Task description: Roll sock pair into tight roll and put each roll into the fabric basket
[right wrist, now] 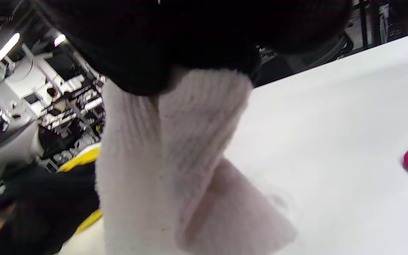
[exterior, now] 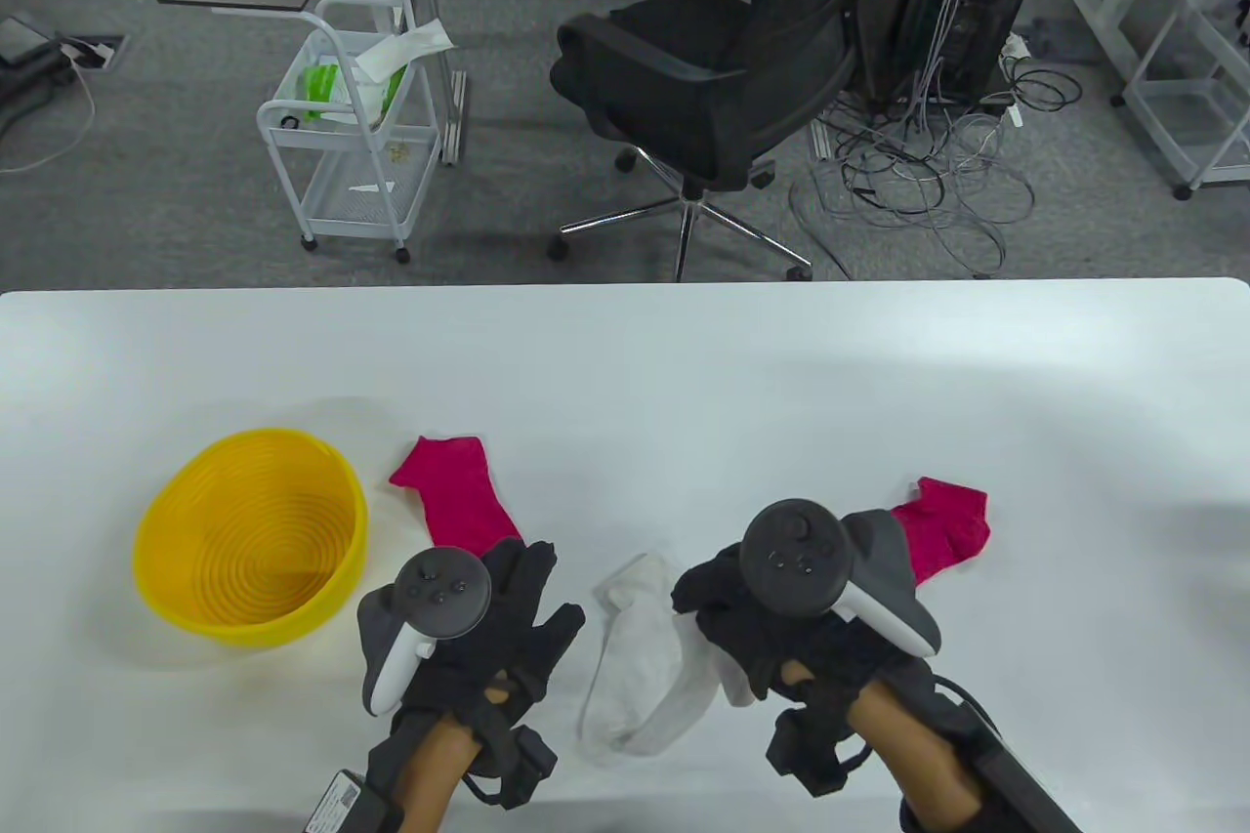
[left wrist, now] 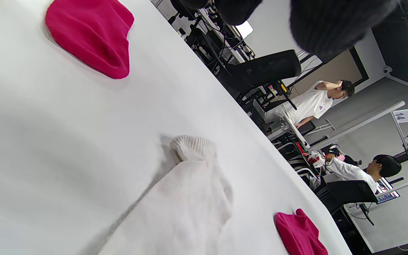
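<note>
We see two pink socks (exterior: 459,491), one white sock (exterior: 640,667), one yellow basket (exterior: 252,535); right hand (exterior: 771,623) grips the white sock, left hand (exterior: 488,618) lies flat, fingers spread.

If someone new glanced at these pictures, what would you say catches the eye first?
Probably the yellow basket, standing empty at the table's left, and the two pink socks: one pink sock lies beside the basket, the other pink sock far to the right. Between them, the right hand grips white socks near the front edge, while the left hand hovers spread open.
</note>
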The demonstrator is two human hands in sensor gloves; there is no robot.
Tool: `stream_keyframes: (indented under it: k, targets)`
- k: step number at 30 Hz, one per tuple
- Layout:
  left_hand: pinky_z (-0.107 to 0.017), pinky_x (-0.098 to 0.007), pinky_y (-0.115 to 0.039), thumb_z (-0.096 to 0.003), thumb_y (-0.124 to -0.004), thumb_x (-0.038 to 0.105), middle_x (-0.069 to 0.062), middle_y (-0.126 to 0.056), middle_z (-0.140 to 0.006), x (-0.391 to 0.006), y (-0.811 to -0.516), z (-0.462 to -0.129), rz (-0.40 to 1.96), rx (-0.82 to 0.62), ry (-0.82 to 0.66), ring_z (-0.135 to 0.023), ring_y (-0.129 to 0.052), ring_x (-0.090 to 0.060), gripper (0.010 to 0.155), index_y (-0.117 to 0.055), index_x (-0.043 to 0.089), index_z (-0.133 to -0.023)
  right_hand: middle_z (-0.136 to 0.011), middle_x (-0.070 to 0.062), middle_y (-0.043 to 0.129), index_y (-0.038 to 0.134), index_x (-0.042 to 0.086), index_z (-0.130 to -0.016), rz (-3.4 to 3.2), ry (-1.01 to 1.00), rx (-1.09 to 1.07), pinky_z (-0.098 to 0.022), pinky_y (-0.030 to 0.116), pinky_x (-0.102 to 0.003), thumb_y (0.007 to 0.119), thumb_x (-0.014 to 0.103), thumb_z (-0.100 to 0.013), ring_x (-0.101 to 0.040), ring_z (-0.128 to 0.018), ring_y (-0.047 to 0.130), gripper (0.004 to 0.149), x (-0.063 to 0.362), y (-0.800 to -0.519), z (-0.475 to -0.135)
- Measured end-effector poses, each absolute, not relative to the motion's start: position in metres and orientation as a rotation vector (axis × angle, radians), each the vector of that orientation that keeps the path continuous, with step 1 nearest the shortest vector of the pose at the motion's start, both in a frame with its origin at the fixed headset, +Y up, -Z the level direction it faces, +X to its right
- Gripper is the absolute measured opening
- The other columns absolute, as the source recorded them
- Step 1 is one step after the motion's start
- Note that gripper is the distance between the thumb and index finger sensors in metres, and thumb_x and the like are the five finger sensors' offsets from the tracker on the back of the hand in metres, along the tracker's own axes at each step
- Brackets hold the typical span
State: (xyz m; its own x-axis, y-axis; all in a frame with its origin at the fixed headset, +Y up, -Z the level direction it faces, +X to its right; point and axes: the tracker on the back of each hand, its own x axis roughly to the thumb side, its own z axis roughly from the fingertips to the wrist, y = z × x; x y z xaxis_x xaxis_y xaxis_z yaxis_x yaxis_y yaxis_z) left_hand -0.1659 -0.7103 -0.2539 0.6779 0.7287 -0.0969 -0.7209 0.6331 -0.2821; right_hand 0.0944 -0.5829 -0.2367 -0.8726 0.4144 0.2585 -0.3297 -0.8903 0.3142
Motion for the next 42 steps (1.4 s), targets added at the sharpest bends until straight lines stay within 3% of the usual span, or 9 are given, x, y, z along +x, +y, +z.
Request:
stream_keyframes:
  k: [9, 22, 34, 42]
  targets:
    - [-0.074, -0.052, -0.022, -0.0397, -0.071, 0.058, -0.004, -0.028, -0.116, -0.168, -0.710, -0.255, 0.843, -0.317, -0.016, -0.111, -0.027, -0.031, 0.077, -0.045, 0.029, -0.106, -0.080, -0.002, 0.093, 0.089, 0.030, -0.079, 2.779, 0.508, 0.430, -0.040, 0.085, -0.040, 0.090, 0.034, -0.042, -0.018, -0.057, 0.099, 0.037, 0.057, -0.628, -0.246]
    - [-0.074, -0.052, -0.022, -0.0398, -0.071, 0.058, -0.004, -0.028, -0.116, -0.170, -0.709, -0.255, 0.849, -0.322, -0.018, -0.111, -0.027, -0.032, 0.077, -0.044, 0.030, -0.106, -0.084, 0.001, 0.090, 0.089, 0.033, -0.080, 3.031, 0.450, 0.328, -0.046, 0.082, -0.042, 0.090, 0.032, -0.042, -0.018, -0.063, 0.097, 0.038, 0.030, -0.663, -0.299]
    - [-0.073, -0.052, -0.022, -0.0398, -0.071, 0.058, -0.004, -0.028, -0.116, -0.170, -0.709, -0.255, 0.846, -0.329, -0.023, -0.111, -0.027, -0.032, 0.077, -0.044, 0.029, -0.106, -0.086, 0.006, 0.089, 0.086, 0.038, -0.080, 3.131, 0.416, 0.305, -0.050, 0.081, -0.041, 0.089, 0.032, -0.041, -0.014, -0.066, 0.095, 0.040, 0.020, -0.705, -0.326]
    - [-0.074, -0.053, -0.025, -0.0398, -0.071, 0.058, -0.004, -0.028, -0.116, -0.169, -0.709, -0.255, 0.843, -0.346, -0.033, -0.111, -0.027, -0.032, 0.076, -0.045, 0.030, -0.106, -0.102, 0.007, 0.074, 0.073, 0.039, -0.091, 3.109, 0.275, 0.244, -0.067, 0.070, -0.049, 0.080, 0.046, -0.041, -0.018, -0.092, 0.082, 0.051, 0.044, -0.715, -0.330]
